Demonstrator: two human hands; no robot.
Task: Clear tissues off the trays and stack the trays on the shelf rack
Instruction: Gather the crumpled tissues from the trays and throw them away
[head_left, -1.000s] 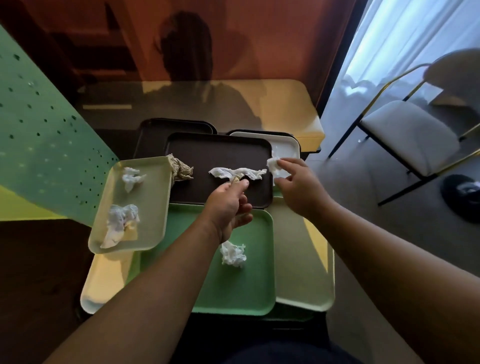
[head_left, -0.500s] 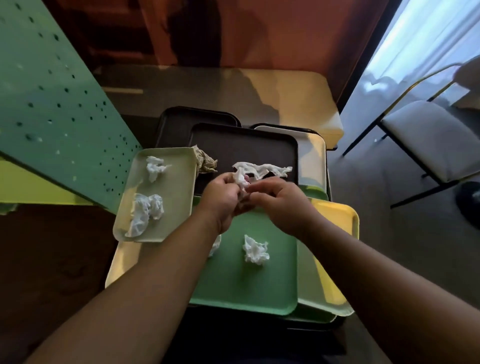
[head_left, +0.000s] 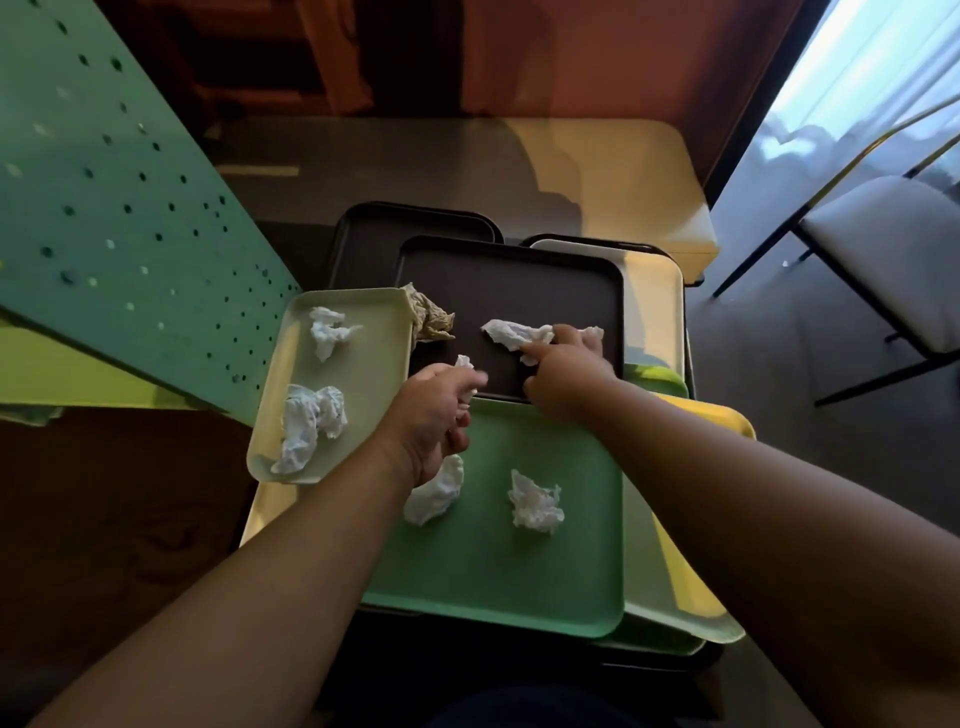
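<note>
— Behind the heap of trays stands a long yellowish counter (head_left: 597, 171), with a green perforated panel (head_left: 119, 208) at the left and a chair (head_left: 883, 249) by the window. Which step is this?

— Clearing tissues, I judge; no tray looks ready to stack. The left hand (head_left: 431, 415) pinches a small white scrap (head_left: 464, 362) in its curled grip. The right hand (head_left: 563, 374) reaches onto the dark tray (head_left: 519, 280), its fingers closing on the long white tissue (head_left: 511, 332) there.

— And next?

— Probably lifting that tissue off, then the brownish wad (head_left: 428, 317) at the dark tray's left edge. Two tissues lie on the green tray (head_left: 493, 582), two more on the pale tray (head_left: 374, 374).

— Anything unclear?

— The left wrist covers part of the nearer tissue (head_left: 436, 493). How many trays lie underneath I cannot count, and no place for the tissues shows. Whether the green panel belongs to the shelf rack, I cannot tell.
</note>
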